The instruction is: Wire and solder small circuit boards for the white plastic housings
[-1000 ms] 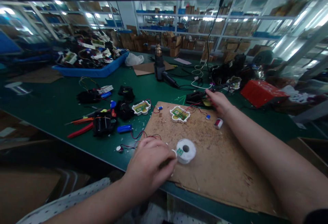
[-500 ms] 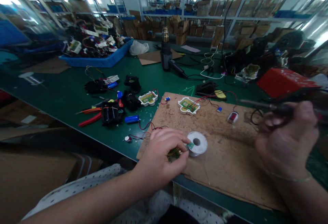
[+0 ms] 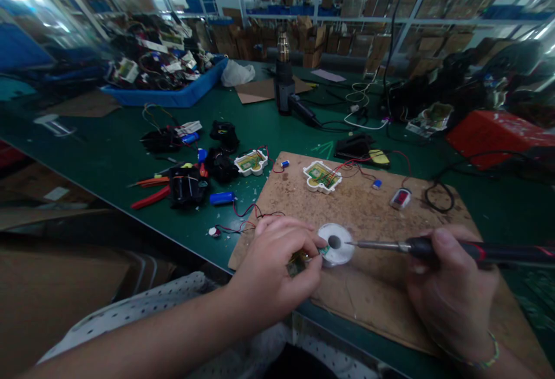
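Note:
My left hand (image 3: 275, 266) pinches a small green circuit board (image 3: 325, 249) against the near-left side of a white solder spool (image 3: 346, 253). Under its curled fingers, a larger board with yellowish wires (image 3: 296, 264) shows in part; whether it is gripped too I cannot tell. In my right hand (image 3: 455, 298) is a soldering iron (image 3: 388, 245), fingers wrapped round its black handle. The iron lies nearly level, its tip pointing left at the spool's right rim, a short way from the small board.
Under the work lies a brown board (image 3: 377, 298). Behind the spool sits a white-cased circuit board (image 3: 321, 177) with red and black wires. Pliers (image 3: 151, 197) and a blue battery cell (image 3: 222, 198) are at left. Farther back stand a heat gun (image 3: 284, 87) and a full blue bin (image 3: 173, 99).
My right hand has swung the soldering iron left and down, so its tip is now at the spool. My left hand stays almost in place with the small board.

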The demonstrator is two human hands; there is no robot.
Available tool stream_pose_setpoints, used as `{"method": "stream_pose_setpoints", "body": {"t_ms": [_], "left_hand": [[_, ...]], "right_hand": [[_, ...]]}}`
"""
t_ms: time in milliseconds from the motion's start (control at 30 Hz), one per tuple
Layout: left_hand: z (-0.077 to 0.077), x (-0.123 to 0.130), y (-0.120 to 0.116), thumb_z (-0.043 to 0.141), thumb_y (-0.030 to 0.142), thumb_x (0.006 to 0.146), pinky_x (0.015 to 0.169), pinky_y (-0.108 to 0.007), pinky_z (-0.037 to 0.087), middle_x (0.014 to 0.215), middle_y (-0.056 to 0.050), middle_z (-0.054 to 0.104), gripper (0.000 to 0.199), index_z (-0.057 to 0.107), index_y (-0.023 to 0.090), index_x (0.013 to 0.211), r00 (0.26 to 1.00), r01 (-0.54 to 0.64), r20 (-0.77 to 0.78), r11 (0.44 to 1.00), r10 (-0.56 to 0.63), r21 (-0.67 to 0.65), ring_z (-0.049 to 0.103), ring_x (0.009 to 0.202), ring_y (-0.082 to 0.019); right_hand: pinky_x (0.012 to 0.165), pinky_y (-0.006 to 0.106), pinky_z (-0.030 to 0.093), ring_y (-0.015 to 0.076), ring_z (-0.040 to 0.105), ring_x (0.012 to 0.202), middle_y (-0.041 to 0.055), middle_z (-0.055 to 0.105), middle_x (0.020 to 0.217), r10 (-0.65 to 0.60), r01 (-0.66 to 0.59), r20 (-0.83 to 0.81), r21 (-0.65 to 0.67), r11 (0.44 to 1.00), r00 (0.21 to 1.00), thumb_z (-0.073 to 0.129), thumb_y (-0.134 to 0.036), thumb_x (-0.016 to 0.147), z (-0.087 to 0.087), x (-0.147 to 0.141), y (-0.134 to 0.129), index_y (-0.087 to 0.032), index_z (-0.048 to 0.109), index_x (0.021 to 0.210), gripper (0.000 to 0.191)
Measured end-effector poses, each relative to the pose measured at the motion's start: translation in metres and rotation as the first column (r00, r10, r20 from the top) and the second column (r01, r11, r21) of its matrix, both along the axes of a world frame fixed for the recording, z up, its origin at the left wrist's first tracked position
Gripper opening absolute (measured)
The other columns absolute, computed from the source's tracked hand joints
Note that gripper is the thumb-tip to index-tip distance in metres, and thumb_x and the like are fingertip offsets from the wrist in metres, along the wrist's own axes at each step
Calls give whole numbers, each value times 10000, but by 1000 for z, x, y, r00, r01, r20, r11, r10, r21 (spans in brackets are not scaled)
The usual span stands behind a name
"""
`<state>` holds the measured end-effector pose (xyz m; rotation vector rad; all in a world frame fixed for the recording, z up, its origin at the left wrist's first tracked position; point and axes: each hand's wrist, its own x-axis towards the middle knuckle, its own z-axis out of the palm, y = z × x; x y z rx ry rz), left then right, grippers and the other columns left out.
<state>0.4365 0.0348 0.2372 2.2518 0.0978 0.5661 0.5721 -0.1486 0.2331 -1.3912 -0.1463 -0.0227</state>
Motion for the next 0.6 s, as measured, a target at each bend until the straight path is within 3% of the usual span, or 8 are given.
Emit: {"method": "stream_pose_setpoints", "body": {"t_ms": [333, 600], "left_hand": [[-1, 1, -1, 631, 102, 825, 932, -426, 441, 951, 6, 756, 113, 619, 210, 796, 1000, 18, -7, 1000, -18, -10, 662, 965, -189], [-1, 0, 0, 630, 90, 822, 916, -386, 492, 956, -2, 746, 113, 633, 203, 812, 999, 35, -2, 998, -35, -46, 647, 960, -174]], "right_hand": [[351, 190, 397, 101, 500, 420, -18, 594, 539, 59, -58, 11, -19, 998, 998, 826, -423, 648, -3, -2, 2, -213, 637, 605, 286], [432, 224, 437, 116, 545, 468, -24, 603, 563, 78, -47, 106, -269, 962, 991, 785, -426, 737, -14, -6, -8, -233, 647, 655, 251]]}}
